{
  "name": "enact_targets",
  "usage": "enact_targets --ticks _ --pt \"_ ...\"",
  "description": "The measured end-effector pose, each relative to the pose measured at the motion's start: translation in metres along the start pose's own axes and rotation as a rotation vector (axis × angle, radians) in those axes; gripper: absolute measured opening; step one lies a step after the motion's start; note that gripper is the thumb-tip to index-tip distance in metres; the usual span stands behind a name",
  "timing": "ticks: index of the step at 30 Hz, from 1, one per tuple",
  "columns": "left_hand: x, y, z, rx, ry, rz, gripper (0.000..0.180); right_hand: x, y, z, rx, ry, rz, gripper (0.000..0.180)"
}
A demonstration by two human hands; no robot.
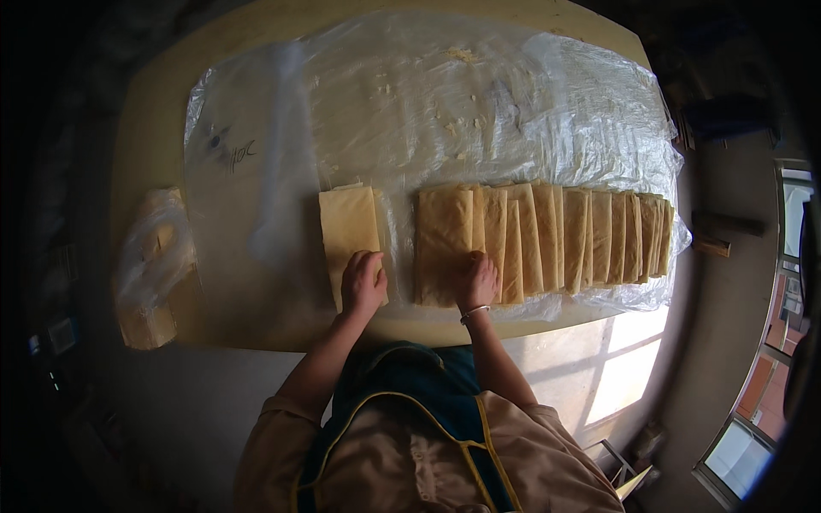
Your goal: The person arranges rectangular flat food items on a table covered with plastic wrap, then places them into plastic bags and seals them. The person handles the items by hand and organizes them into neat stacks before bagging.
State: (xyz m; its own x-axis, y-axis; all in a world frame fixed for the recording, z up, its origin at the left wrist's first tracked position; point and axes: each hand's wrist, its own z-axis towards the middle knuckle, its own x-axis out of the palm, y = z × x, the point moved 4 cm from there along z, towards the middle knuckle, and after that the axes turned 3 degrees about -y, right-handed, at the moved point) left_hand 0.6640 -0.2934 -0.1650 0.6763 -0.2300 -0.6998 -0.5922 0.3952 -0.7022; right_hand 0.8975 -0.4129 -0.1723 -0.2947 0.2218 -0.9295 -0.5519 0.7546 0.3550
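A single folded tan sheet lies apart on clear plastic film that covers the table. My left hand rests flat on its near end. To the right runs a row of several overlapping folded tan sheets. My right hand presses on the near end of the leftmost sheets in that row, fingers spread; a thin bracelet sits on that wrist. Neither hand grips anything.
The pale wooden table has a rounded far edge. A plastic bag with tan contents lies at its left end. Crumbs dot the film at the back. Sunlit floor and a window frame are at the right.
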Motion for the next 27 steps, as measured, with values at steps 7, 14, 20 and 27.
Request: enact_targets --ticks 7,14,20,27 --pt "0.103 -0.008 -0.006 -0.611 0.192 -0.348 0.072 0.02 -0.011 -0.008 0.145 0.128 0.593 0.04" --pt "0.104 -0.018 0.011 -0.714 0.206 -0.723 0.062 -0.039 -0.046 -0.001 0.398 0.286 1.236 0.038" --pt "0.115 -0.079 0.023 -0.544 0.033 -0.632 0.031 -0.09 -0.069 0.011 0.319 0.134 0.973 0.035" --pt "0.064 -0.14 0.022 -0.222 0.001 -0.494 0.034 -0.066 -0.011 -0.005 0.145 -0.038 0.749 0.033"
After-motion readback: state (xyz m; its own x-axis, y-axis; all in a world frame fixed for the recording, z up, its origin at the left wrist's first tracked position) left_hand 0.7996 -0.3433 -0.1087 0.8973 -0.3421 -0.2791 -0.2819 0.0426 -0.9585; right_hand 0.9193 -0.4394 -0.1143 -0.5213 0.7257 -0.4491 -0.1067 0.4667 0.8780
